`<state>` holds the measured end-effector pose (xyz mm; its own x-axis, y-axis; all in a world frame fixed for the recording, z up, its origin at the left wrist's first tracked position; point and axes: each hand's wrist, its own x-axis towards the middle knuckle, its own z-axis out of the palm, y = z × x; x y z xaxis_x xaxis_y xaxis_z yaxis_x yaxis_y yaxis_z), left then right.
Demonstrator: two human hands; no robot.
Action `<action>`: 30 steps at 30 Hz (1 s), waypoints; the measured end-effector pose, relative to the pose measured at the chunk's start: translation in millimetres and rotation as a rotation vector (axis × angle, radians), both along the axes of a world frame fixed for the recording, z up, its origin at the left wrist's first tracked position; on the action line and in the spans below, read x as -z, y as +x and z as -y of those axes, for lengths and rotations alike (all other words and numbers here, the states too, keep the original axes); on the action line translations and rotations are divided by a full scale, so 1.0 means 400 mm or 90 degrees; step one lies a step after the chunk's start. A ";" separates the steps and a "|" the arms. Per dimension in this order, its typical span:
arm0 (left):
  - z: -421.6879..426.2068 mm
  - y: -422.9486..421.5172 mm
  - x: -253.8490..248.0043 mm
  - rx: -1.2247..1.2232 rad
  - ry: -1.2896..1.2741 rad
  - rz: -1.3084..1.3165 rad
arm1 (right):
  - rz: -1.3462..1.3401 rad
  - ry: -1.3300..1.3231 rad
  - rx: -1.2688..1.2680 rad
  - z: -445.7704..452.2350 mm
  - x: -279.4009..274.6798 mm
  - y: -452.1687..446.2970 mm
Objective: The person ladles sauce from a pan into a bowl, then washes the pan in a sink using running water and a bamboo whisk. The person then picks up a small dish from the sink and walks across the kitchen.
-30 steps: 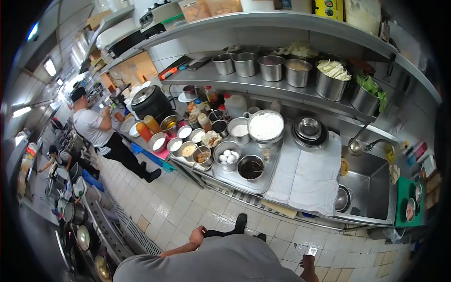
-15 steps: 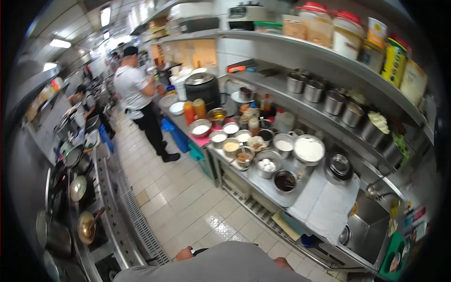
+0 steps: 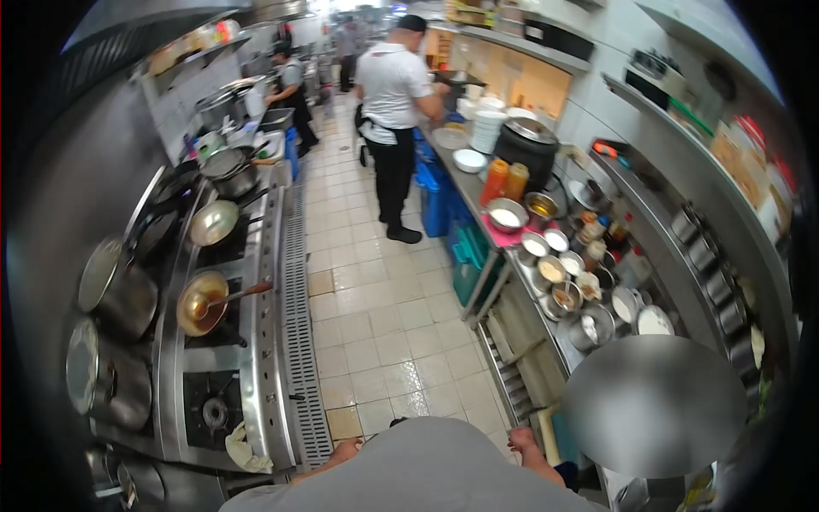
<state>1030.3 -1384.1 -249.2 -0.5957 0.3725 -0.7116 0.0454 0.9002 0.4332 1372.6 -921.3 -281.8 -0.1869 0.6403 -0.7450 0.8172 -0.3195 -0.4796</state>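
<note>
My left hand (image 3: 345,450) is low at the left side of my grey shirt (image 3: 426,465), its fingers curled and partly hidden. On the other side, my right hand (image 3: 523,439) hangs closed beside the steel counter (image 3: 536,317). Whatever either hand may hold cannot be made out. A bit of something black (image 3: 398,421) peeks out past the front of my shirt. To my left, the stove (image 3: 266,375) carries a pan with a brown ladle (image 3: 205,307), a second pan (image 3: 215,224) and a crumpled cloth (image 3: 247,450).
Bowls of white and yellow contents (image 3: 552,270) crowd the counter; a blurred grey patch hides its near end. Tall pots (image 3: 119,290) line the far left. A co-worker in a white shirt (image 3: 392,90) stands at the counter ahead. A floor grate (image 3: 300,341) runs along the stove.
My view has swung left, bringing the stove and aisle to the middle and pushing the counter right. More of my right hand and forearm shows now.
</note>
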 end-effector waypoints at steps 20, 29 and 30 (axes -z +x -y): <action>0.373 0.000 0.156 -0.076 0.124 0.221 | 0.044 -0.373 -0.373 -0.174 0.155 -0.538; 0.382 -0.181 0.012 -0.354 0.141 0.105 | -0.055 -0.611 -0.315 -0.101 0.275 -1.275; 0.383 -0.194 -0.004 -0.422 0.132 0.087 | -0.063 -0.476 -0.335 0.039 0.066 -1.418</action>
